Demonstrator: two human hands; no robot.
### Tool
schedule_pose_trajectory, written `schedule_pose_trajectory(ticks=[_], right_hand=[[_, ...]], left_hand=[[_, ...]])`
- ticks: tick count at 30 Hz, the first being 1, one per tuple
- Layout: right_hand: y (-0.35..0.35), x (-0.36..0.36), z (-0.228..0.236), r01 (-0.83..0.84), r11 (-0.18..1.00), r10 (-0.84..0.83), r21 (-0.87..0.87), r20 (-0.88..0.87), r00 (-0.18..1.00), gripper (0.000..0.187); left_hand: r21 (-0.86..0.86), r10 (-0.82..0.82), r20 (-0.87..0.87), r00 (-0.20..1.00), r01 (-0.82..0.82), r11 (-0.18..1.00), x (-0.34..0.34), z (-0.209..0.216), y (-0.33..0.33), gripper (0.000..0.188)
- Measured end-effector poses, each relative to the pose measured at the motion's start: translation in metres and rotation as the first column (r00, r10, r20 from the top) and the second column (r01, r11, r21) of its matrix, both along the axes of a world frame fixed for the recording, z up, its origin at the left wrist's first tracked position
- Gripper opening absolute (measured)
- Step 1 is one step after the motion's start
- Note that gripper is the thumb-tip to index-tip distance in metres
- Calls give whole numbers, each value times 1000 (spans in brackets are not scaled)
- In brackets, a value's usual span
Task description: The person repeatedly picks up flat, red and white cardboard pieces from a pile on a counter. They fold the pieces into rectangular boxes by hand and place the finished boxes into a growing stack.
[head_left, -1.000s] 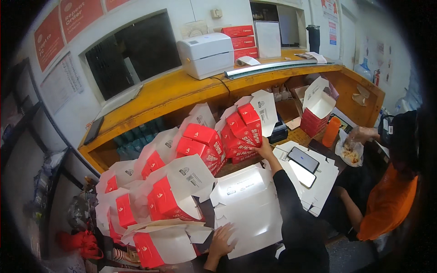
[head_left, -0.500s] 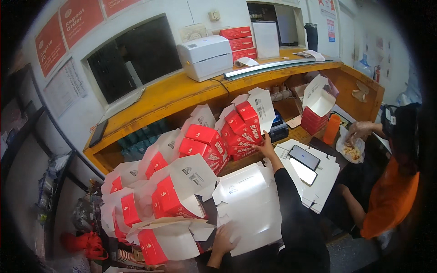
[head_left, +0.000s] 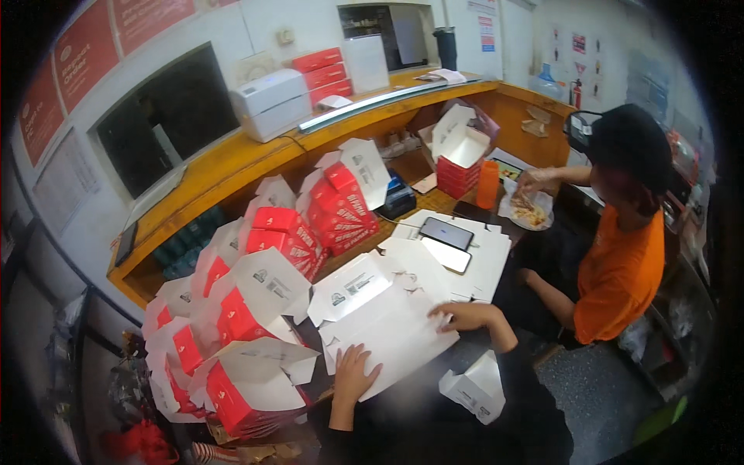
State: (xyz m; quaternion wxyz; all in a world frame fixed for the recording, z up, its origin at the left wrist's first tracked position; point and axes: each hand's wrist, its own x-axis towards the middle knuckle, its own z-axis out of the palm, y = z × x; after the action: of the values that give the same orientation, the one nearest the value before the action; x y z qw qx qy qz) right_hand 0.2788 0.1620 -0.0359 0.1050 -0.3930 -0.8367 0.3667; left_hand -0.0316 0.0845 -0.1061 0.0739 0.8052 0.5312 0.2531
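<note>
A flat white carton blank lies on the table in front of me, with printed marks on its far flap. My left hand rests on its near left part, fingers spread out. At the blank's right side my right hand is closed on the board, fingertips bent over it. Close by my right forearm sits a white carton piece with folded flaps. To the left, several red and white folded boxes stand nested in stacks with lids up.
Two phones lie on more flat cartons. At right, a person in an orange shirt has a hand over a food plate. An orange bottle and a dark device stand behind. A white printer sits on the wooden ledge.
My right hand has come back from beside the red boxes to the blank's right side. The white carton piece by my right forearm now shows. The view has turned right.
</note>
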Motion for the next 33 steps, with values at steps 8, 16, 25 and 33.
schedule_pose_trajectory(ticks=[8, 16, 25, 33], right_hand=[[-103, 2, -73, 119, 966, -144, -228, -98, 985, 40], [-105, -64, -59, 218, 886, -203, -409, 80, 976, 67], [-107, -73, -47, 70, 917, -113, -392, -88, 990, 60], [-103, -72, -51, 42, 942, -64, -332, -56, 996, 57]], left_hand=[[-49, -219, -1, 976, 219, 974, 65, -10, -13, 59], [-105, -217, -136, 967, 204, 973, 45, -19, -8, 42], [-355, -251, 88, 964, 266, 896, 35, 33, 15, 25], [-437, -250, 86, 964, 262, 861, 33, 27, 15, 47]])
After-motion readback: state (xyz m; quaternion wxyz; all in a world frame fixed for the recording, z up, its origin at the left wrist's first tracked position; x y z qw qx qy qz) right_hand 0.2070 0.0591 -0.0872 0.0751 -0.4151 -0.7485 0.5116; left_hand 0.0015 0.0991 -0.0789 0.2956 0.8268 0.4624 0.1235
